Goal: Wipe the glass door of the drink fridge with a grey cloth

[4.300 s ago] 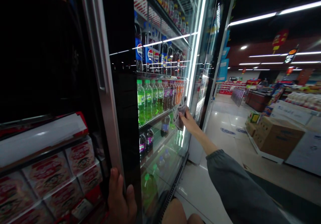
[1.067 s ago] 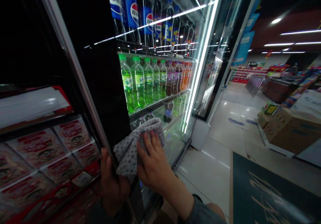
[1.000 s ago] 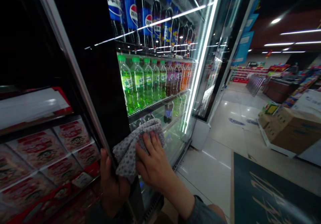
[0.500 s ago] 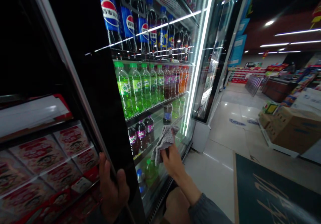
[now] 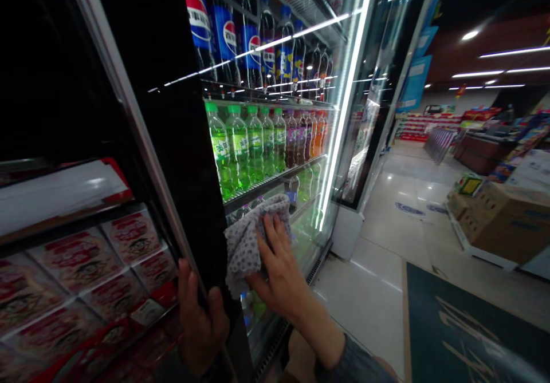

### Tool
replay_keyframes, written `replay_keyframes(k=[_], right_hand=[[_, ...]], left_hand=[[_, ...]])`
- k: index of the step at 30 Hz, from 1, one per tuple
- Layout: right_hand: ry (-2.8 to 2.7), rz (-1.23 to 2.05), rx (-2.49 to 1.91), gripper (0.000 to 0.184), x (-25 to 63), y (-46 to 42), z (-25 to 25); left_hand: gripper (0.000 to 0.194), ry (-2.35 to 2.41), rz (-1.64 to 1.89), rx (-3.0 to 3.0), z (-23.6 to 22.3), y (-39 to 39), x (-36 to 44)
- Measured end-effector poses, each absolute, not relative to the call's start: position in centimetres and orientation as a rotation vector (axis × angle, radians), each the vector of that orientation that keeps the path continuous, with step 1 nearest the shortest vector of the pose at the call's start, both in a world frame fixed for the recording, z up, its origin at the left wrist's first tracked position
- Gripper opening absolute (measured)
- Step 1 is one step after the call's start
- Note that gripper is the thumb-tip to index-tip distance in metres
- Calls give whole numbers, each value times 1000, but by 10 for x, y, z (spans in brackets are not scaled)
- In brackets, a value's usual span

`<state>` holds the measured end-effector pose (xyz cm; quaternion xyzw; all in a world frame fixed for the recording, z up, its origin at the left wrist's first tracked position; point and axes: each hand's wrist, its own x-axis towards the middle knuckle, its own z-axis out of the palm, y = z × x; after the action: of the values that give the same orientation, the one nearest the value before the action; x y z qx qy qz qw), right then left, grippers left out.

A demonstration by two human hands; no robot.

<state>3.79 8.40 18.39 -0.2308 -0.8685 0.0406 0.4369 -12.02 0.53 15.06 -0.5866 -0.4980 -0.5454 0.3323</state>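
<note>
My right hand [image 5: 277, 271] presses a grey patterned cloth [image 5: 247, 240] flat against the glass door [image 5: 301, 114] of a lit drinks fridge, low on the pane, fingers spread over the cloth. My left hand [image 5: 200, 320] grips the door's left edge near the bottom, fingers curled round the dark frame [image 5: 184, 160]. Behind the glass stand green soda bottles [image 5: 236, 145] on a shelf and blue-labelled cola bottles [image 5: 223, 28] above them.
Left of the door, dark shelves hold red-and-white packaged goods [image 5: 77, 268]. To the right a tiled aisle [image 5: 378, 268] with a dark floor mat [image 5: 464, 326] runs back; cardboard boxes [image 5: 498, 222] sit on a low pallet at right.
Over the last second the cloth swept right and down the glass, then came back left and up near the door's edge. My left hand has stayed on the edge.
</note>
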Motion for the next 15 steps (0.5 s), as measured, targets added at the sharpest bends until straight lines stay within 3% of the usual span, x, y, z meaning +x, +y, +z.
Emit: replay_keyframes(k=[6,15], right_hand=[[-2074,269,-659,90,35,88,215],[-2045,283,-653,87,42,91,219]], left_hand=[[85,-1279,-1430,-1536,152,4,-119],[79,-1260,-1413,-1511,144,9,-125]])
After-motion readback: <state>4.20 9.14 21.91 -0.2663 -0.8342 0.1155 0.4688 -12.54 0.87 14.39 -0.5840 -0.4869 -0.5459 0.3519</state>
